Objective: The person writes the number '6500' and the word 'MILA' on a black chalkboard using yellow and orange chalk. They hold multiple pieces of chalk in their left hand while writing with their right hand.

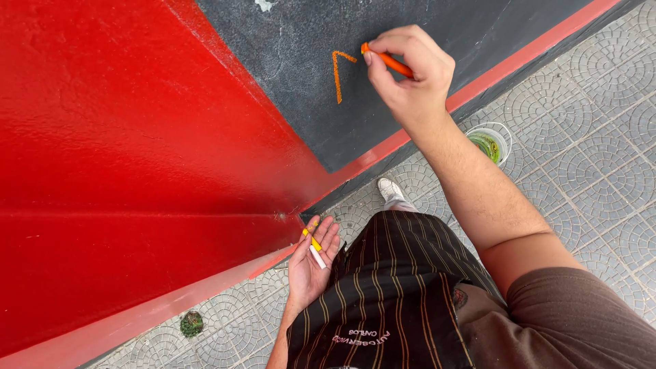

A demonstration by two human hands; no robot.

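Observation:
My right hand [410,72] grips an orange chalk stick [389,61], its tip touching a dark grey board on the wall [410,27]. Just left of the tip is an orange angled mark [338,72] drawn on the board. My left hand [313,263] hangs low by my hip, palm up, with a yellow chalk [311,239] and a white chalk [318,257] resting in its loosely curled fingers. I wear a dark striped apron [389,294].
A red wall [137,150] fills the left, with a red border under the board. A clear plastic cup with green inside [489,143] stands on the grey patterned paving [601,178]. My white shoe [391,190] is near the wall's foot. A small plant [192,323] grows from the paving.

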